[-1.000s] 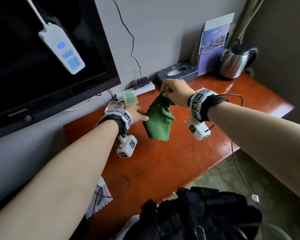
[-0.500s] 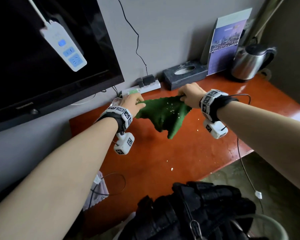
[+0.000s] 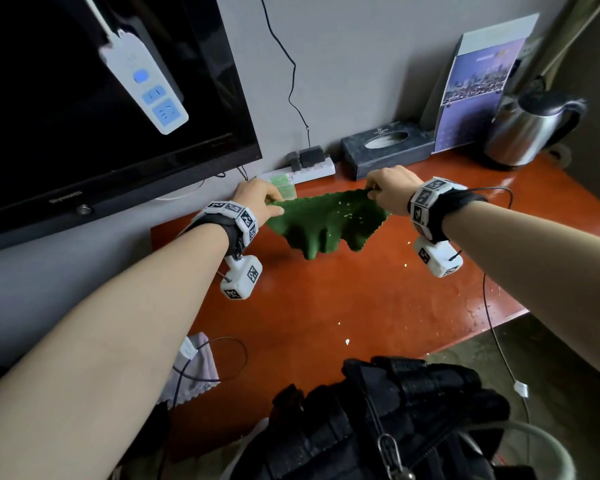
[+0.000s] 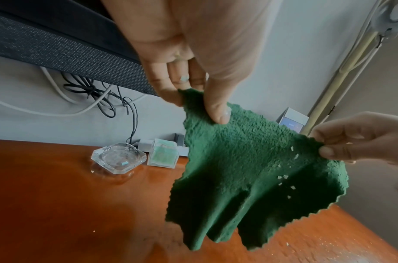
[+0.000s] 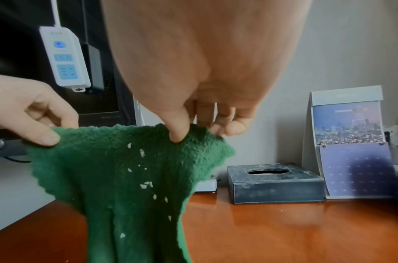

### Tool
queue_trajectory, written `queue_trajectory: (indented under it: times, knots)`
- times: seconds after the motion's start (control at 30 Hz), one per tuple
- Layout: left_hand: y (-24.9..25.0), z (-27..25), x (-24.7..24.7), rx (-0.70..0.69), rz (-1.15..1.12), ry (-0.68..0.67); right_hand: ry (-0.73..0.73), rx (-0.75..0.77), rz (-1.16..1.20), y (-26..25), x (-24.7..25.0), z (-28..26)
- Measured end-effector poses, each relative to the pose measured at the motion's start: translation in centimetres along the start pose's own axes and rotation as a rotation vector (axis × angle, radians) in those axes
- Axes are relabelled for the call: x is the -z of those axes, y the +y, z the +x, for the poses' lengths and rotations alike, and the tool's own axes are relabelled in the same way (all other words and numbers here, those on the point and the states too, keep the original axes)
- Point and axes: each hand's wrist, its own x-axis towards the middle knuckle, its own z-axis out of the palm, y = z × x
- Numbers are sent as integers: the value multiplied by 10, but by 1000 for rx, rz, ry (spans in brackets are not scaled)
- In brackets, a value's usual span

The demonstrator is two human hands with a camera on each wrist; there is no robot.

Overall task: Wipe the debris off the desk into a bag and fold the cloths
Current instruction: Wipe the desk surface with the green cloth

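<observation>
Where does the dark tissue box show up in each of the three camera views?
Head view: the tissue box sits at the back of the desk against the wall, upper middle, beyond the right hand.
Left wrist view: not in it; the green cloth fills that side.
Right wrist view: lower right of centre, on the desk.
Shared landmark: the standing calendar, right of the box in the head and right wrist views, also appears small in the left wrist view.
</observation>
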Motion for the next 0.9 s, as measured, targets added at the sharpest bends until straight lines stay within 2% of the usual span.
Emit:
queue_trajectory:
  times: [0.23, 0.63, 0.73, 0.9]
  knots:
    - [-13, 4, 1, 21, 1, 64, 34, -62, -48, -8, -3, 10]
    - [-47, 4, -12, 72, -100, -118, -53, -68, 58, -28, -22, 18]
    - [-51, 4, -9, 79, -99, -240, -75, -80, 85, -33, -21, 18]
    - [-59, 3, -6, 31, 59, -618, -350, -211, 143, -43, -27, 9]
